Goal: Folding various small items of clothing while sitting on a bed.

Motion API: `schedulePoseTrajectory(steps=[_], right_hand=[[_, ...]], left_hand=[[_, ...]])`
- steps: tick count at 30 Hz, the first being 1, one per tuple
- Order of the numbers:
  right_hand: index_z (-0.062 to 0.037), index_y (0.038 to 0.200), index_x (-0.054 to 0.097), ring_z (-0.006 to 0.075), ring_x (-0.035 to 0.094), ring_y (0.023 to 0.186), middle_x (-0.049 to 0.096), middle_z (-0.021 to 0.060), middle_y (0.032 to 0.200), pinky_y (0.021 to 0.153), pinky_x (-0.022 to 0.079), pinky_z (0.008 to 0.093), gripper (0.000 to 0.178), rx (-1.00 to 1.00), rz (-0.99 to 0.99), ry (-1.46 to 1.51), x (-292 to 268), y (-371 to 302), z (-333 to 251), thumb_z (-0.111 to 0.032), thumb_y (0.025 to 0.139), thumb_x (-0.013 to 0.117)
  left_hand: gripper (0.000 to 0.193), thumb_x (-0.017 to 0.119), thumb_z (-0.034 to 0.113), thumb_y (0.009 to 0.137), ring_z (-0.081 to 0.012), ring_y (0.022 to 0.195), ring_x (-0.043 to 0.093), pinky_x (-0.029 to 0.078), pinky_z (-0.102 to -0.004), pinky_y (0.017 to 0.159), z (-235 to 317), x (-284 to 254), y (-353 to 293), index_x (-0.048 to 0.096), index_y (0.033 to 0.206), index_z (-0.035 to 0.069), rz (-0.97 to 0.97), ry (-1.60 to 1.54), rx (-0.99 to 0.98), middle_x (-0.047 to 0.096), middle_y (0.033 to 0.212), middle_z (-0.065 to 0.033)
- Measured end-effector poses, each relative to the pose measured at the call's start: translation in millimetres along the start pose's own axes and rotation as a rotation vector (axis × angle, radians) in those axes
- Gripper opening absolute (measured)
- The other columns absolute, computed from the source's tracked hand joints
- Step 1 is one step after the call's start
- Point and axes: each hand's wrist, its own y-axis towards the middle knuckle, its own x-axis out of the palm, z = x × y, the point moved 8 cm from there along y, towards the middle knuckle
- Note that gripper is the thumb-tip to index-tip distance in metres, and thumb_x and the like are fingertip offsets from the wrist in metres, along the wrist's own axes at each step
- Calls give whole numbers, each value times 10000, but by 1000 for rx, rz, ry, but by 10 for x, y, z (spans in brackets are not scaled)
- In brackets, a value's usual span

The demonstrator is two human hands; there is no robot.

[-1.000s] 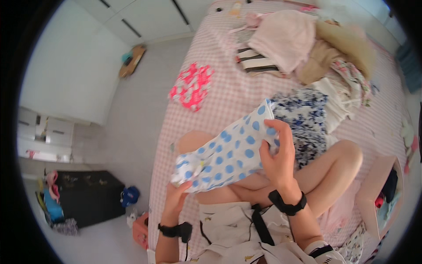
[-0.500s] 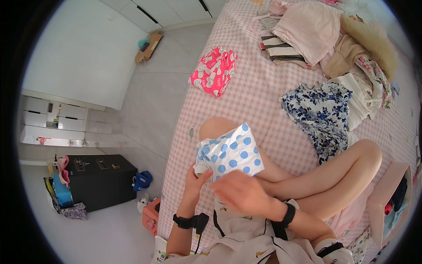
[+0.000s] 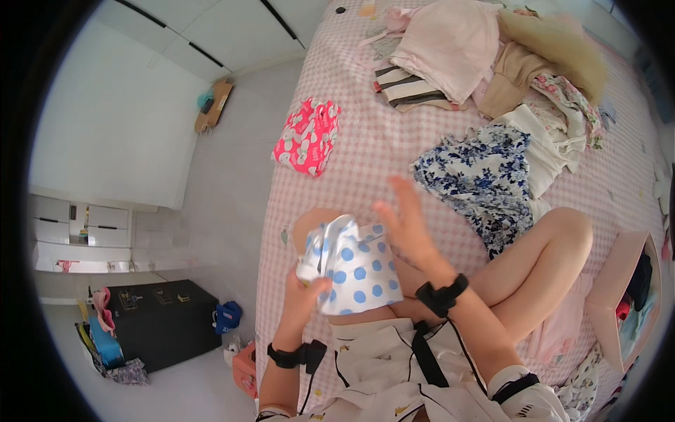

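Note:
A white cloth garment with blue polka dots (image 3: 357, 273), partly folded, rests over my lap. My left hand (image 3: 304, 295) grips its left edge, thumb on top. Just right of the garment, my right hand (image 3: 411, 221) is raised with its fingers spread and slightly blurred, holding nothing. Beyond my knee lies a folded pink garment with white bunny prints (image 3: 308, 137) on the bed. To the right of my right hand, a blue-and-white floral garment (image 3: 481, 176) is spread out loosely.
A heap of clothes with a pale pink garment (image 3: 450, 49) on top covers the far right of the checked bed (image 3: 365, 155). At right stands a pink box (image 3: 610, 302) with clothes inside. Left of the bed edge are grey floor and a black cabinet (image 3: 165, 323).
My right hand has lifted off the dotted garment and moved up and right, fingers opening. The garment's left part is now gathered up in my left hand. The whole view has shifted.

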Motion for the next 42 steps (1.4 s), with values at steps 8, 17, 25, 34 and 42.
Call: schedulePoseTrajectory(steps=[8,17,25,34,42], right_hand=[[66,1253,436,333,442,1182,464,230,1268,1029,311,380,529,196,737,-169,-2179,316,445,-58,783,642],[77,1215,459,360,578,989,596,252,1050,909,424,392,653,573,668,-469,-2150,196,1158,-172,672,725],[-49,1258,506,322,615,873,614,192,1022,754,502,366,533,-296,-124,-218,-589,-165,-1044,-87,749,656],[-88,1222,534,267,588,794,566,91,925,686,480,379,446,-359,-906,29,252,-1435,-1111,-117,786,624],[2,1250,458,360,516,1094,524,204,1192,945,416,392,583,-108,-328,-203,-8,-820,-563,-14,710,677]], left_hand=[[474,635,32,710,-182,902,610,484,-295,805,998,427,1150,509,1159,-52,44,-161,272,614,1024,-109],[661,709,171,788,-280,1120,527,374,-352,986,478,511,1353,370,1317,-34,219,842,541,543,1197,-175],[648,408,528,944,-183,1132,522,405,-330,966,257,757,523,398,1345,19,-532,-323,-27,538,1243,-122],[464,442,347,969,-156,1092,536,378,-280,961,-246,-669,242,516,1221,-34,74,-313,-49,593,1156,-86],[277,665,116,841,-57,832,552,437,-206,758,-365,-793,-50,583,1078,-4,66,221,-31,602,931,3]])
